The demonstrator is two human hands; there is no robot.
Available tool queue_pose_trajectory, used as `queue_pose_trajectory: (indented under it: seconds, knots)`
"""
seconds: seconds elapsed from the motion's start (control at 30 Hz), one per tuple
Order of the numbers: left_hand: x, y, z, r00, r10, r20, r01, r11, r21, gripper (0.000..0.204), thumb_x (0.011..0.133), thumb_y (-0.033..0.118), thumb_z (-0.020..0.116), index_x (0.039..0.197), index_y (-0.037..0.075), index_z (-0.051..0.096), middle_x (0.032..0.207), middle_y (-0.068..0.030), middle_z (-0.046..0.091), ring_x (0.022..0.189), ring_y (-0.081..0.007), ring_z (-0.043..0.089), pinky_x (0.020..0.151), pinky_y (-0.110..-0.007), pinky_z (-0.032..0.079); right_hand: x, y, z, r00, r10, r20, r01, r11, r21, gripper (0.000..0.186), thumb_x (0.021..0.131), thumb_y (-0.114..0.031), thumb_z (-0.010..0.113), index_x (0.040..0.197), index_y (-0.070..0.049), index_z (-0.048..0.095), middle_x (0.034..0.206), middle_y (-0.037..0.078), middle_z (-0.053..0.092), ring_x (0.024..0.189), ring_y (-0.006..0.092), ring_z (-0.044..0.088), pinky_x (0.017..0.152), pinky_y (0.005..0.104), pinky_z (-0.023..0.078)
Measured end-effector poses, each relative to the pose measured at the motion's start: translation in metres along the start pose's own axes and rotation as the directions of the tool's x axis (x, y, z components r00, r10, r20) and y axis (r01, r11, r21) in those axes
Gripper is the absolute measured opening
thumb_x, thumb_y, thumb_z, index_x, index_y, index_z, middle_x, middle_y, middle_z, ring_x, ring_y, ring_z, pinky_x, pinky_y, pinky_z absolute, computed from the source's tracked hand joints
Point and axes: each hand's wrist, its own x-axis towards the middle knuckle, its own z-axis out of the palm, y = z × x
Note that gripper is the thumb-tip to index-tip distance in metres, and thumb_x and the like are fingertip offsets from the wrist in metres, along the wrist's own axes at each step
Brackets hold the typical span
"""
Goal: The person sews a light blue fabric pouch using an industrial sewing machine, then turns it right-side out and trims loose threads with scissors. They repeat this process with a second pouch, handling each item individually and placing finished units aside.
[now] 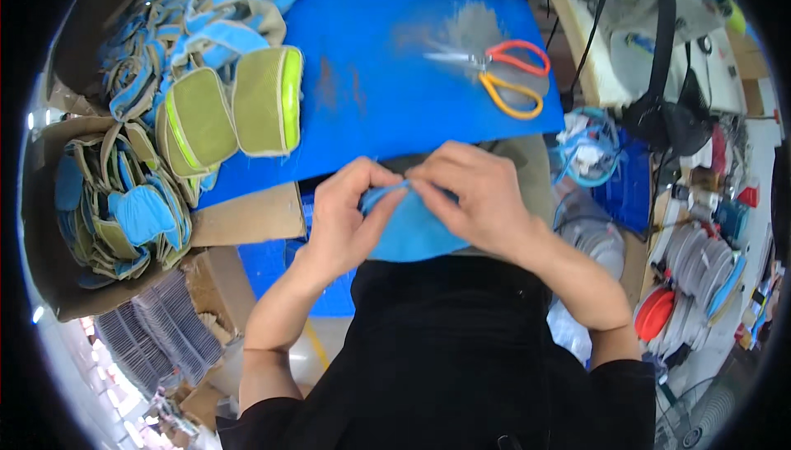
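Fingers of left hand (344, 217) and right hand (476, 194) pinch blue fabric piece (409, 236).

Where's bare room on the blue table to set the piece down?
Free: the middle of the blue table, between the olive pouches and the scissors, beyond both hands. Crowded: the left edge, with pouches and boxes of fabric pieces. The left hand and right hand pinch the blue fabric piece.

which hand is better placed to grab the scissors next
Right, probably. The scissors lie on the blue table up and to the right, nearer the right hand. The left hand pinches the blue fabric piece farther off.
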Motion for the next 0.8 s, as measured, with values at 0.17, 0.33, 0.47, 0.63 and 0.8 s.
queue_pose_trajectory:
  seconds: [0.17,0.33,0.47,0.63,0.8]
  knots:
    - [-0.005,-0.004,-0.005,0.997,0.061,-0.046,-0.06,0.998,0.013,0.013,0.085,-0.005,0.075,0.094,0.0,0.067,0.089,-0.0093,0.068,0.081,-0.0141,0.065,0.072,-0.028,0.05,-0.01,0.019,-0.01,0.876,0.48,-0.04,-0.4,0.77,0.497,0.015,0.095,-0.014,0.071,0.09,-0.001,0.075,0.081,0.004,0.065,0.071,0.0085,0.057,0.062,0.0277,0.044]
    - [0.002,-0.001,-0.022,0.98,-0.165,0.111,0.18,0.974,-0.139,0.01,0.091,0.002,0.074,0.096,0.001,0.066,0.092,-0.0054,0.068,0.086,-0.0107,0.062,0.077,-0.025,0.048,-0.016,0.022,-0.022,0.865,0.372,0.337,-0.48,0.418,0.771,0.023,0.097,-0.011,0.064,0.117,-0.003,0.07,0.092,-0.001,0.064,0.077,0.0055,0.055,0.068,0.0231,0.043]
    - [0.02,-0.001,-0.032,0.934,-0.172,0.314,0.265,0.921,-0.285,0.017,0.094,0.015,0.075,0.095,0.002,0.065,0.093,-0.0038,0.067,0.084,-0.0086,0.06,0.074,-0.024,0.046,-0.002,0.024,-0.042,0.813,0.053,0.58,-0.538,0.45,0.713,0.047,0.09,-0.008,0.061,0.137,-0.006,0.062,0.094,-0.003,0.062,0.072,0.0039,0.052,0.063,0.0217,0.042]
    - [0.041,-0.013,-0.044,0.921,-0.094,0.378,0.287,0.82,-0.495,0.017,0.097,0.017,0.074,0.1,0.003,0.065,0.089,-0.0008,0.068,0.08,-0.0043,0.06,0.071,-0.022,0.049,0.012,0.018,-0.048,0.811,0.01,0.586,-0.507,0.511,0.694,0.04,0.099,-0.013,0.062,0.139,-0.008,0.062,0.076,-0.007,0.052,0.064,0.002,0.048,0.057,0.0205,0.039]
    - [0.052,-0.011,-0.045,0.851,-0.158,0.501,0.403,0.807,-0.431,0.022,0.095,0.022,0.074,0.095,0.005,0.062,0.09,-0.0023,0.064,0.083,-0.0075,0.057,0.073,-0.025,0.045,0.025,-0.006,-0.052,0.747,-0.016,0.664,-0.513,0.622,0.592,0.024,0.103,-0.02,0.063,0.122,-0.008,0.071,0.069,-0.006,0.05,0.058,0.0022,0.046,0.053,0.0221,0.037]
